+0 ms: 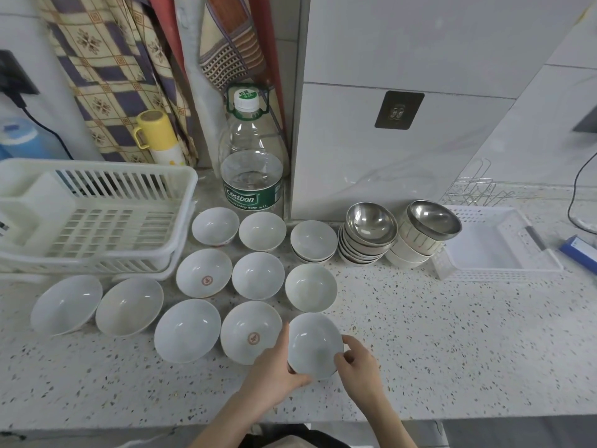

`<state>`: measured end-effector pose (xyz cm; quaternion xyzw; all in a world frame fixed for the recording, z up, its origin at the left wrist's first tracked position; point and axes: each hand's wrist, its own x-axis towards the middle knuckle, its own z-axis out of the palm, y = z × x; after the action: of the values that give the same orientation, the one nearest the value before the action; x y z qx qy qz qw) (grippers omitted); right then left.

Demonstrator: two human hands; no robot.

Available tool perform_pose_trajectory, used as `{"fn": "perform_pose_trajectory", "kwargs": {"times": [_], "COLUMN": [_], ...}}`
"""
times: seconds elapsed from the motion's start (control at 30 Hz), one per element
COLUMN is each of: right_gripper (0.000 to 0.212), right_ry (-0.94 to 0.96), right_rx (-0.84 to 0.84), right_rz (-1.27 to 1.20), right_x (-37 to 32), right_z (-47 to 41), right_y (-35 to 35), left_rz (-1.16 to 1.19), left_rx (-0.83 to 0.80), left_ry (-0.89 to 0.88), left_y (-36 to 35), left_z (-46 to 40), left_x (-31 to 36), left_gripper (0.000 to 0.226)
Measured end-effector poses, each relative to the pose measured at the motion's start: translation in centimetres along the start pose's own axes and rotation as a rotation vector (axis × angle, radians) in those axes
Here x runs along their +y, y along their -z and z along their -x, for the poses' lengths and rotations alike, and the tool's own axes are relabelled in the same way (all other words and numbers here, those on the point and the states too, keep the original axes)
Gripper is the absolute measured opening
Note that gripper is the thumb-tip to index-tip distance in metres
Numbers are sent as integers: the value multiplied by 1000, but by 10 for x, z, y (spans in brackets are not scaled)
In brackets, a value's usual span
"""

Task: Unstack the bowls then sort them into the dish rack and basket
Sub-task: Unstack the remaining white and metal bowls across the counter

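Both my hands hold one white bowl (315, 344) near the counter's front edge. My left hand (274, 373) grips its left rim and underside, and my right hand (355, 360) pinches its right rim. Several single white bowls lie spread over the counter to the left, two of them with a red emblem (204, 273). A short stack of white bowls (313, 242) stands behind, beside a stack of steel bowls (368, 234) and a stack of white cups with a steel bowl on top (426, 234). The white dish rack (97, 215) sits at the left, the white basket (497, 244) at the right.
A large water bottle (252, 163) stands against the wall behind the bowls, next to a yellow-lidded flask (158, 137). A wire rack (475, 189) lies behind the basket. A blue box (578, 250) and a cable are at the far right.
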<state>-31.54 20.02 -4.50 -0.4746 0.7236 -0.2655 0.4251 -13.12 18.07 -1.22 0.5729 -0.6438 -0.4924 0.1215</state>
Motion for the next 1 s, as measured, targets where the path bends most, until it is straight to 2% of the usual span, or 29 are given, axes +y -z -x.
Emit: {"fn": "perform_pose_trajectory", "kwargs": {"times": [0.37,0.5,0.57,0.67,0.87,1.0], "right_gripper": [32,30,23,18,26,29], "right_ry": [-22,-44,-58,-94,-98,-78], "right_rx": [-52,-95,-90,-17,212,356], "right_rz": [30,50,47,31,50,-38], "right_x": [-1,-3,-4,-8,-29,-53], "right_z": [-5,-9,-10,-11,-37,-66], "right_y": [6,9,10,17,53,81], "left_rz": [-389,-421,-420,-400,-177,-125], "left_rx": [-16,-28,-15,56,215,298], "left_ry": [65,76,70,50,28,77], "left_y": [4,4,5,9,34,55], "left_z": [-7,-11,-11,-15,-50,-92], "left_x": [4,2,2,3,23,42], "left_gripper": [98,102,100,96,55,53]}}
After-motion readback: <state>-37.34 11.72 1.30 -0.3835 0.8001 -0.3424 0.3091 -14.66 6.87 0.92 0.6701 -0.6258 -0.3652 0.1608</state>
